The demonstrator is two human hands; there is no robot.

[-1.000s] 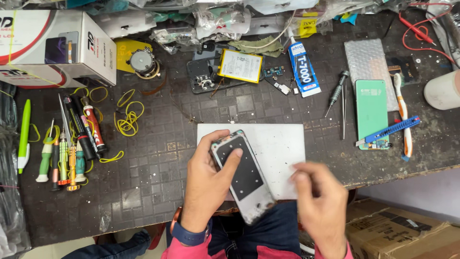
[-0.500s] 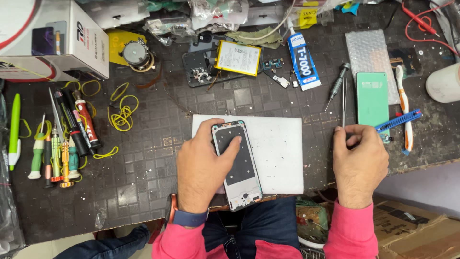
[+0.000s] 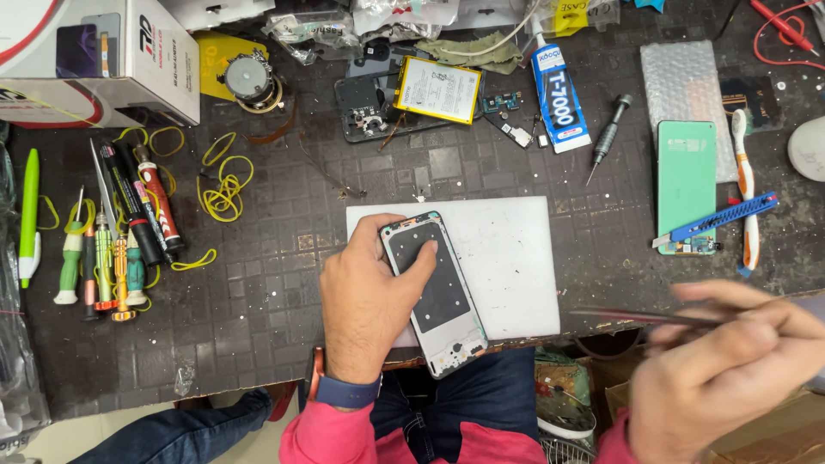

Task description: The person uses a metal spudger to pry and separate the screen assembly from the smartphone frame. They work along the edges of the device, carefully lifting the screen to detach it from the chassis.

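Cardboard box (image 3: 103, 60): at the far left corner of the dark workbench (image 3: 258, 301), cut off by the picture's top and left edges; what is inside cannot be seen.
Tool row: a green pen (image 3: 29, 215), small screwdrivers (image 3: 103, 266) and markers lie side by side left of centre, with yellow rubber bands (image 3: 225, 185) among them.
Left hand (image 3: 365, 301): fingers wrapped around the left edge of the phone frame (image 3: 436, 292), the thumb pressed flat on its dark inner panel.
Phone frame: lies on the near left part of the white mat (image 3: 507, 258); its long axis runs from far-left to near-right, slightly tilted, and the near end juts past the bench edge over the lap.
Opened phone and battery (image 3: 438, 88): behind the mat, the battery lying partly over the opened body.
Glue tube (image 3: 554, 94): right of the battery, nozzle pointing away.
Green phone back (image 3: 686, 185): far right, a blue cutter (image 3: 718, 219) laid across its near end.
Right hand (image 3: 730, 369): blurred and low right, fingers pinched closed on a thin dark tool, probably tweezers (image 3: 640, 318), whose tip points left toward the mat; the hand is cut off by the right edge.
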